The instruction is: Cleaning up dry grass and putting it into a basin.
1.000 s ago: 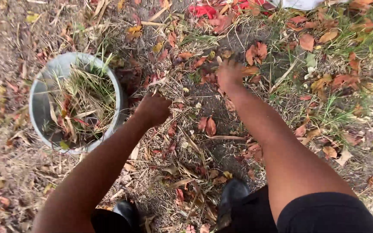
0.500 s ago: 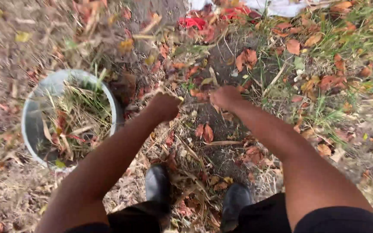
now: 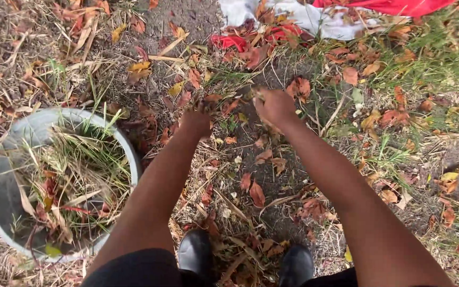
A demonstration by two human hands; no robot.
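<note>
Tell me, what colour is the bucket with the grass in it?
The bucket is pale grey, seen best in the head view.

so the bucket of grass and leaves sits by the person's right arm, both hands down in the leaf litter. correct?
Not quite: the bucket of grass and leaves sits by the left arm, as the head view shows. The rest holds: left hand and right hand are both down in the leaf litter.

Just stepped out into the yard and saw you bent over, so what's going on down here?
A person leans over littered ground, both hands down among dry leaves and grass. The left hand and right hand each close on a clump of leaves and stalks. A grey bucket at the left already holds grass and leaves. Black shoes stand below; red and white cloth lies beyond.
</note>
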